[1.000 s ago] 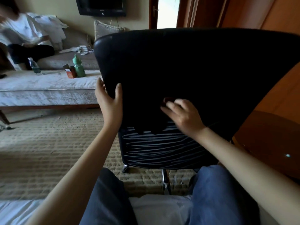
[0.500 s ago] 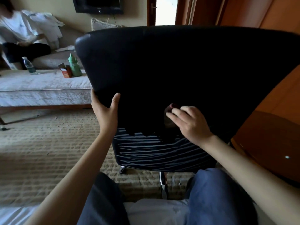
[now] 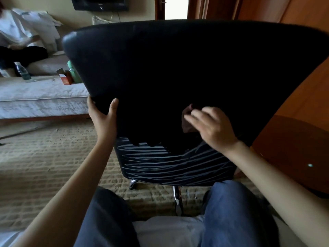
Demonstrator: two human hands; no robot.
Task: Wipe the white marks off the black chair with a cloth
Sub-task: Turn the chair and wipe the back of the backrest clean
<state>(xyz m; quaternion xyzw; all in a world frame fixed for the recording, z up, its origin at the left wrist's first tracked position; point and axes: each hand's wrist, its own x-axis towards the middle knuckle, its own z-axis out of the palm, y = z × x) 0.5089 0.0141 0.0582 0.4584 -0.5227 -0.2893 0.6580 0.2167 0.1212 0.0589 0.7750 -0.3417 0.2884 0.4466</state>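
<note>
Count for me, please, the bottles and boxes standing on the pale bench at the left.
Bottles: 2, a clear bottle and a green bottle partly behind the black chair
Boxes: 1, a red box
Total: 3

Left hand (image 3: 105, 120) grips the black chair (image 3: 178, 68); right hand (image 3: 213, 129) holds dark cloth (image 3: 187, 123) above white marks (image 3: 169, 163).

Black chair (image 3: 178, 68) — white marks (image 3: 169, 163) (thin crisscross streaks)

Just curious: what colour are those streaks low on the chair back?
Pale white streaks on black chair; head view.
</note>
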